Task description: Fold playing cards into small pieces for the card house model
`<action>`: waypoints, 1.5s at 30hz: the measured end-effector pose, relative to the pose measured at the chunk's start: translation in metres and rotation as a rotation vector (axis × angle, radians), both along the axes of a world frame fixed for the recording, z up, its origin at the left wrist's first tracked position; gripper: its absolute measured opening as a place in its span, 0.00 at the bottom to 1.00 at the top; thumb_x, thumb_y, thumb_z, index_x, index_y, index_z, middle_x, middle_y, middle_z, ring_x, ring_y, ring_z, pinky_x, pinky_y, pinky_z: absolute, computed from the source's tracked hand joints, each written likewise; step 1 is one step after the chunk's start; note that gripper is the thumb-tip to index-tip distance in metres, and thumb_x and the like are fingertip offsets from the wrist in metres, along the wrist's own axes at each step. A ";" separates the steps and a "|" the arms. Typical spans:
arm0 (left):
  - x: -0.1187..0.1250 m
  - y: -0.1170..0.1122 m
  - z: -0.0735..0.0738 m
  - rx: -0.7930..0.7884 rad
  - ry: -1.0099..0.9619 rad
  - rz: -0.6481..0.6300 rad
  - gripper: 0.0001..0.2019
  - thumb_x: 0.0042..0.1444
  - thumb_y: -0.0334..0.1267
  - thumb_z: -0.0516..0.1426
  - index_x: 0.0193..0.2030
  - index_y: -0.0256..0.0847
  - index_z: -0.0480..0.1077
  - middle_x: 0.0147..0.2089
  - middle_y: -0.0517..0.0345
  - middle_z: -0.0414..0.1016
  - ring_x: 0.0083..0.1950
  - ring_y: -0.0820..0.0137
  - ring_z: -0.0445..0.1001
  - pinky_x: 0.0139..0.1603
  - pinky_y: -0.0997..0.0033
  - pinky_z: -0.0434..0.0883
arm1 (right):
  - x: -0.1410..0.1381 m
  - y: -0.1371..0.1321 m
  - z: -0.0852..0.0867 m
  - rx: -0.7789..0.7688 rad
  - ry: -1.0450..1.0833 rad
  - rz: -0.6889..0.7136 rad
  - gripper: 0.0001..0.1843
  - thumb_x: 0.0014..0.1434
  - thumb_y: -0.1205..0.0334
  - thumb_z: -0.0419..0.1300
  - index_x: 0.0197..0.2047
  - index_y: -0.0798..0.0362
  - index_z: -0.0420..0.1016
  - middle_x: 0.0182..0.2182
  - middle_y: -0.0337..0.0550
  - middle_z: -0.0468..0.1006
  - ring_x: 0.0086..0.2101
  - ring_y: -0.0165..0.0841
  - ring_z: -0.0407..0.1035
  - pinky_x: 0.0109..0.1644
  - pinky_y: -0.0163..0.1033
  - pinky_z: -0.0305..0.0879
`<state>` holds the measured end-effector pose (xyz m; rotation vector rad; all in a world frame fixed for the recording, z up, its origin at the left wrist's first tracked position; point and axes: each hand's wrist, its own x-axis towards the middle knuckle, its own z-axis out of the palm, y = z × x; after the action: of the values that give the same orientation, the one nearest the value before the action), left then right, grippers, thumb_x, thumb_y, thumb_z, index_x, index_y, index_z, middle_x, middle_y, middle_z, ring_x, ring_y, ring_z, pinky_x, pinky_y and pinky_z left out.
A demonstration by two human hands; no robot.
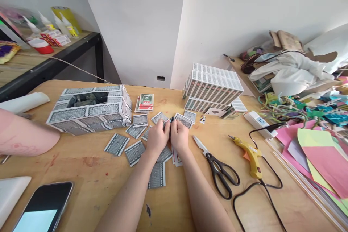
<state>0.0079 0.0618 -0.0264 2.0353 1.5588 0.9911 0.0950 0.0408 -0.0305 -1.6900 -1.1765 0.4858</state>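
Observation:
My left hand (158,135) and my right hand (178,134) meet over the table, fingers curled together. Something small and dark shows between the fingertips, too hidden to name. Around the hands lie several loose playing cards (135,153), mostly with grey patterned backs up. One card (183,120) is just beyond my right hand, and another (157,175) lies beneath my left forearm. A few white-edged cards (177,157) stick out beside my right wrist. To the left stands a box covered in playing cards (104,110), with an opening in its top.
Stacked card packs (214,85) stand at the back right; a card pack (146,102) lies behind the cards. Black-handled scissors (217,168), a yellow glue gun (251,156) with its cord, and a power strip (259,124) are at right. A phone (43,206) lies front left.

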 end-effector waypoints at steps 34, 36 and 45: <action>-0.004 -0.001 0.012 -0.069 -0.410 0.065 0.20 0.56 0.41 0.49 0.16 0.41 0.48 0.15 0.67 0.47 0.20 0.77 0.50 0.22 0.75 0.51 | -0.007 -0.005 0.004 0.090 -0.044 0.004 0.24 0.62 0.52 0.43 0.16 0.51 0.46 0.11 0.31 0.50 0.15 0.24 0.45 0.20 0.33 0.40; -0.004 -0.001 0.013 -0.050 -0.385 0.072 0.19 0.56 0.41 0.49 0.16 0.41 0.49 0.15 0.67 0.48 0.20 0.77 0.50 0.22 0.75 0.52 | -0.007 -0.005 0.004 0.088 -0.062 -0.001 0.24 0.62 0.52 0.42 0.16 0.51 0.47 0.11 0.31 0.51 0.15 0.25 0.45 0.21 0.33 0.41; -0.003 -0.001 0.008 -0.030 -0.392 0.069 0.18 0.58 0.42 0.48 0.18 0.40 0.55 0.16 0.66 0.53 0.20 0.77 0.53 0.22 0.76 0.52 | -0.006 -0.004 0.003 0.088 -0.031 -0.067 0.21 0.61 0.51 0.44 0.19 0.50 0.50 0.13 0.30 0.53 0.17 0.25 0.47 0.21 0.32 0.44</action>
<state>0.0049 0.0607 -0.0180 1.6497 1.4268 1.2922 0.0886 0.0371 -0.0279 -1.6609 -1.1435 0.3631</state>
